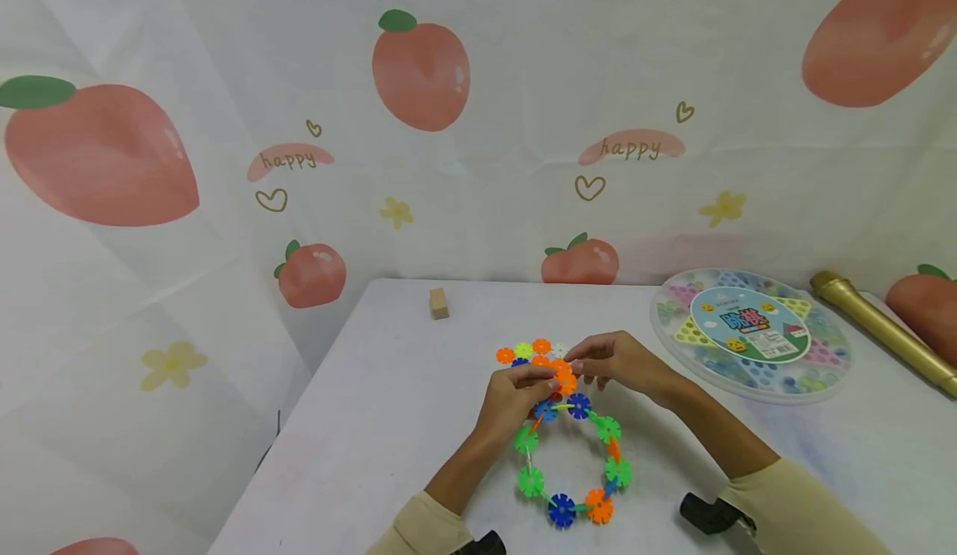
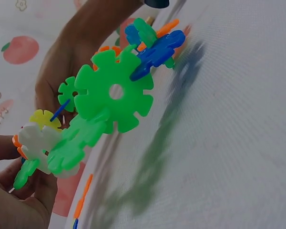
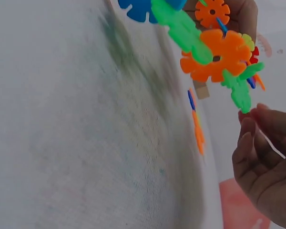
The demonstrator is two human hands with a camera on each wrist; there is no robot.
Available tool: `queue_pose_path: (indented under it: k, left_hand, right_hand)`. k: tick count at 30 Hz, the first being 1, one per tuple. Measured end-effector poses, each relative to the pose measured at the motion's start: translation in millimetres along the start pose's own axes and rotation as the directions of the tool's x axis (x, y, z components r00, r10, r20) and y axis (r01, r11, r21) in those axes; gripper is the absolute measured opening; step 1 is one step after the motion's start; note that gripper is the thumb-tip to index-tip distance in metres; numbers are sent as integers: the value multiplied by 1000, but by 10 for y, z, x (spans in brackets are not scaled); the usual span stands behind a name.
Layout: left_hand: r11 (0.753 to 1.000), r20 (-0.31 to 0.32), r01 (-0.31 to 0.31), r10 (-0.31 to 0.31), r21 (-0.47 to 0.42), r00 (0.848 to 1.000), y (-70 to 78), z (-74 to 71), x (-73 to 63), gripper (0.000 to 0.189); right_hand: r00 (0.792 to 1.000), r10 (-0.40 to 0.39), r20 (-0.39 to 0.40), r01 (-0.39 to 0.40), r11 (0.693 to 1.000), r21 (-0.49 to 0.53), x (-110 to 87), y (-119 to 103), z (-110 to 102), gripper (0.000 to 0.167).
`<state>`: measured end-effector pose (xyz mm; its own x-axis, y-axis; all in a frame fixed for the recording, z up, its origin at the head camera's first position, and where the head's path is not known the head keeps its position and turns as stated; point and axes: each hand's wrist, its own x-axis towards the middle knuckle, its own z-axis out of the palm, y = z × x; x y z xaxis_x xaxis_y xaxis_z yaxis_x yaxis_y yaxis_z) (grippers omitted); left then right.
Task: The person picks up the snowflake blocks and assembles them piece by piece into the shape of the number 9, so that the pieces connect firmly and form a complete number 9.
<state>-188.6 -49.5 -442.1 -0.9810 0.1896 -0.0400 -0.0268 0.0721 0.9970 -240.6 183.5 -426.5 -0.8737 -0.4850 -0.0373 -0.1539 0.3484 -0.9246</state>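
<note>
A ring of linked plastic snowflake building discs in green, blue and orange hangs between the hands; one green disc (image 1: 531,481) is on its left side. My left hand (image 1: 503,410) grips the ring at its top, thumb and fingers pinching near an orange disc (image 1: 566,383). On the other side my right hand (image 1: 624,364) comes in with thumb and fingertips together. The right wrist view shows those fingertips pinching the tip of a green disc (image 3: 239,90), beside a large orange disc (image 3: 214,55). A white disc (image 2: 35,140) stands by my left fingers in the left wrist view.
Several loose discs, one of them orange (image 1: 505,356), lie on the white table (image 1: 359,455) beyond my hands. A small wooden block (image 1: 439,303) stands near the back edge. At the right are a clear round case (image 1: 830,376) with a printed label and a gold stick (image 1: 882,331).
</note>
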Motion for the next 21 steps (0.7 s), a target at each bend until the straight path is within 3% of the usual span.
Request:
queue_pose_path:
  k: [8,14,21]
  left_hand:
    - [1000,1,4,-4,21,1000,9,-15,5,22]
    - [1000,9,6,-6,12,1000,9,-26,19,22]
    - [999,4,14,-14,32,1000,14,-24,25,21]
  right_hand:
    - [996,5,-93,-15,994,-105,194,106,-26,29]
    - [994,-30,-105,17,992,-123,333,159,-55,30]
    - [992,-9,-124,-11,987,-161,464,221,-56,29]
